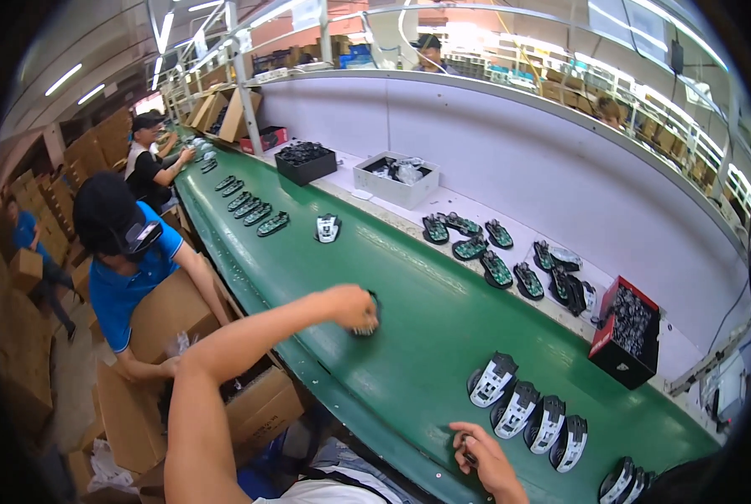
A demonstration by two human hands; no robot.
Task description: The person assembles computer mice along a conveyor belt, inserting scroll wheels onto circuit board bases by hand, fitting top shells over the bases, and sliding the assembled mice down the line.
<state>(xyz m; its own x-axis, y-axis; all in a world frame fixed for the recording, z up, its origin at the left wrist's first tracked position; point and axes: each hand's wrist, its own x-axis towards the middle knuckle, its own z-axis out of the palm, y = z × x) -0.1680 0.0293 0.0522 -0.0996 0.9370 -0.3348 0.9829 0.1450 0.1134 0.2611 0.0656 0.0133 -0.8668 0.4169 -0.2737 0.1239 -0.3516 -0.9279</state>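
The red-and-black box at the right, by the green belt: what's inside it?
Inside the red-and-black box is a heap of small dark parts, too small to identify. Only the top shows; anything below is covered.

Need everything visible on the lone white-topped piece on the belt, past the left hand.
The white-topped piece is small and rounded, with a pale shell that looks like hard plastic, broken by dark openings, and black showing along its edge. It lies shell side up on the green belt, apart from the row of green-faced pieces to its left. Only the belt appears to touch it; the left hand is nearer the wearer. Its underside is hidden, and fine detail is too small to read.
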